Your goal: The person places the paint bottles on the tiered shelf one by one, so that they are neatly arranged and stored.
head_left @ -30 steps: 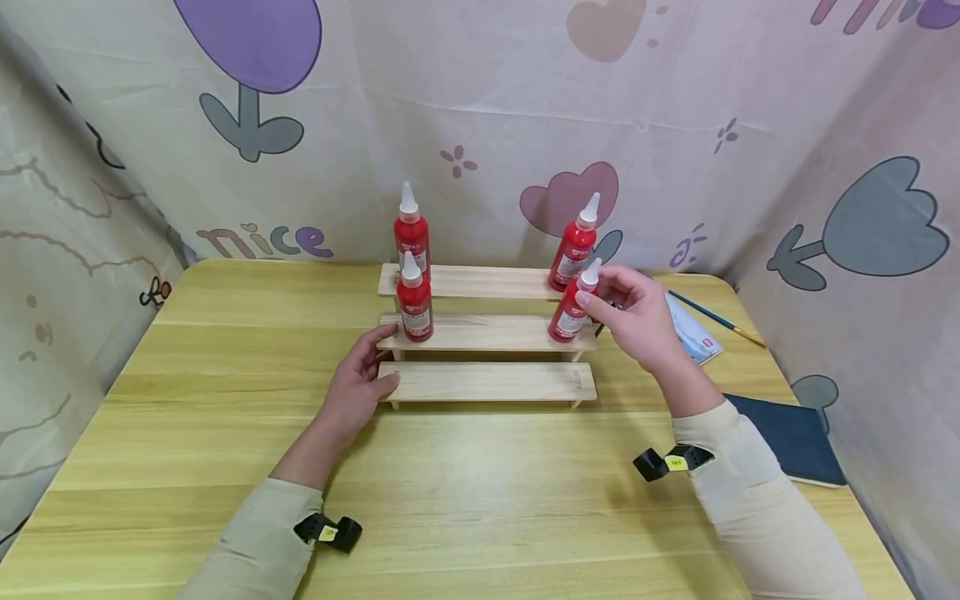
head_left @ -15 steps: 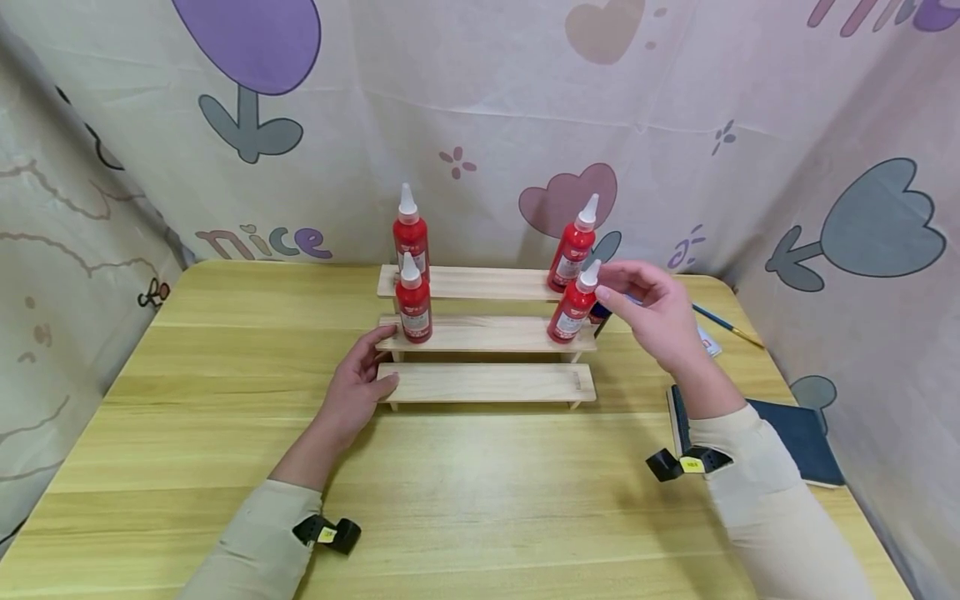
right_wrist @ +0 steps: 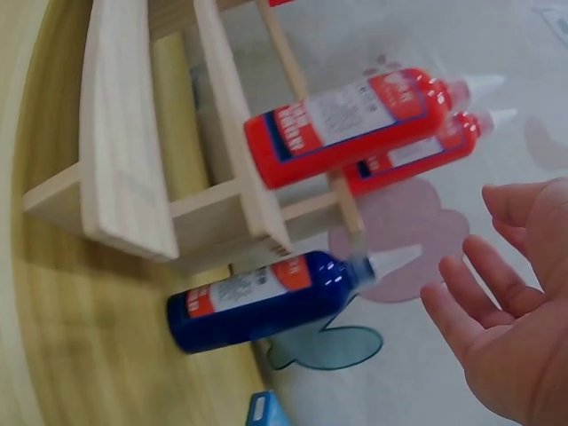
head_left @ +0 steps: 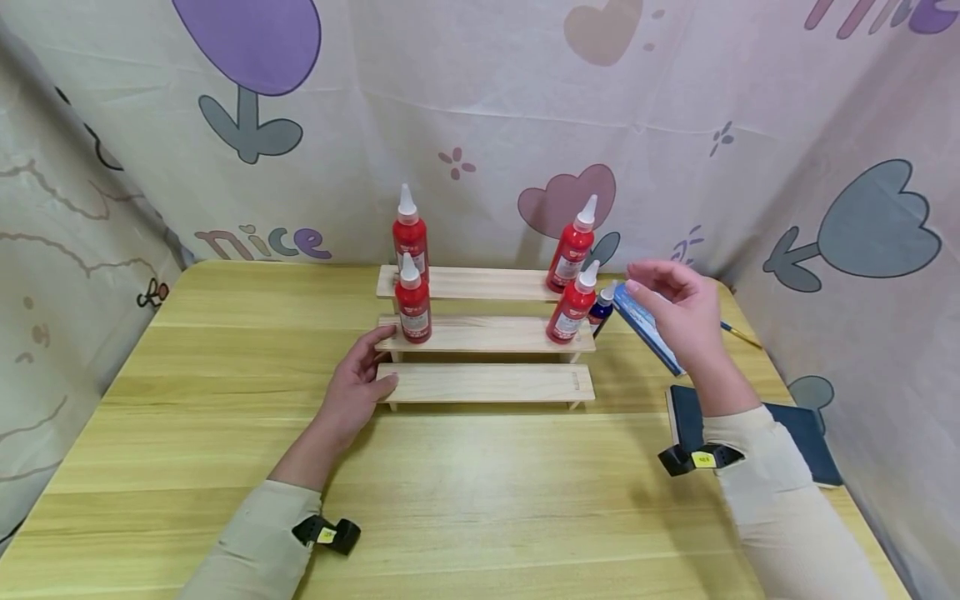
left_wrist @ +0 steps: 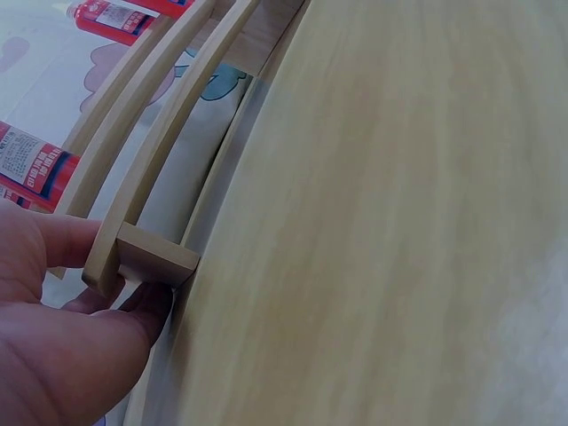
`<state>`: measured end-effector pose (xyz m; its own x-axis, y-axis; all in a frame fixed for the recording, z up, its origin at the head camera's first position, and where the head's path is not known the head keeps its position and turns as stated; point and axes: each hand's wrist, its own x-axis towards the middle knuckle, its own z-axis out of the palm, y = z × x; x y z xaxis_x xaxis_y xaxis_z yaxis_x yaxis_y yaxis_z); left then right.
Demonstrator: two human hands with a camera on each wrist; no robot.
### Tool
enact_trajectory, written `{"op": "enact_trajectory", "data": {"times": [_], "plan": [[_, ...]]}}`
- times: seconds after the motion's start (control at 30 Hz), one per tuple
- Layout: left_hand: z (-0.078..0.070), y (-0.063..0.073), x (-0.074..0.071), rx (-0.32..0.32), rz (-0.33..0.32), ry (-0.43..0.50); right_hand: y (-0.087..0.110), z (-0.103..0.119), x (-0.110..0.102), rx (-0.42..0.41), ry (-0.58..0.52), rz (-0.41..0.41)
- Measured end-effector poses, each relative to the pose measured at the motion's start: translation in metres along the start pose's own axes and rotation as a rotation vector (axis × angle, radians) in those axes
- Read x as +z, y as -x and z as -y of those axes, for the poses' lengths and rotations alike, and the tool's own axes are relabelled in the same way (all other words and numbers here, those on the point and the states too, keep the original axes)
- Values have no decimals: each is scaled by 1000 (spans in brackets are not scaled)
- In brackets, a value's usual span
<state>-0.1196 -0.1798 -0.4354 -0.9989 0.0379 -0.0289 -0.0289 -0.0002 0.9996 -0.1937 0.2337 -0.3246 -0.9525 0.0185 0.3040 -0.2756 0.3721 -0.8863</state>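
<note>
A three-step wooden display rack (head_left: 487, 383) stands on the table. My left hand (head_left: 352, 387) grips its left end; the left wrist view shows thumb and fingers around the end of the lowest plank (left_wrist: 151, 173). On the middle step stand a left red bottle (head_left: 415, 312) and a right red bottle (head_left: 570, 312), both with white nozzles. The top step carries another red bottle (head_left: 410, 237) at left and one more (head_left: 572, 254) at right. My right hand (head_left: 678, 317) hovers empty, fingers loosely bent, apart from the bottles. A dark blue bottle (right_wrist: 257, 297) stands beside the rack's right end.
Right of the rack lies a blue and white flat box (head_left: 648, 329), partly behind my right hand. A paintbrush (head_left: 741, 335) and a dark notebook (head_left: 802, 433) lie farther right, the notebook partly under my forearm. A printed curtain (head_left: 465, 108) hangs behind the table.
My right hand has let go of the right red bottle on the middle step and moved right, uncovering the blue bottle and the flat box. My left hand has stayed on the rack.
</note>
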Motion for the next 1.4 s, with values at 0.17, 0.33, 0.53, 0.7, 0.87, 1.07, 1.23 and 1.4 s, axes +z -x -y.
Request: {"op": "enact_trajectory", "data": {"times": [0.17,0.33,0.53,0.7,0.87,1.07,1.23,1.4], "plan": [[1,0,0,4,3,-8,-4,-17,3,67,49,29],[1,0,0,7,12,-10,-8,-31,8,133,80,81],[1,-2,0,11,16,-10,-10,-37,15,178,126,141],[0,-1,0,13,14,-14,-11,-42,19,155,175,160],[1,-1,0,10,14,-15,-11,-47,19,131,210,164],[2,-1,0,15,19,-14,-10,-51,15,67,264,190],[1,0,0,16,18,-9,-6,-52,6,45,294,235],[2,0,-1,8,9,-17,-4,-51,-3,55,305,273]]}}
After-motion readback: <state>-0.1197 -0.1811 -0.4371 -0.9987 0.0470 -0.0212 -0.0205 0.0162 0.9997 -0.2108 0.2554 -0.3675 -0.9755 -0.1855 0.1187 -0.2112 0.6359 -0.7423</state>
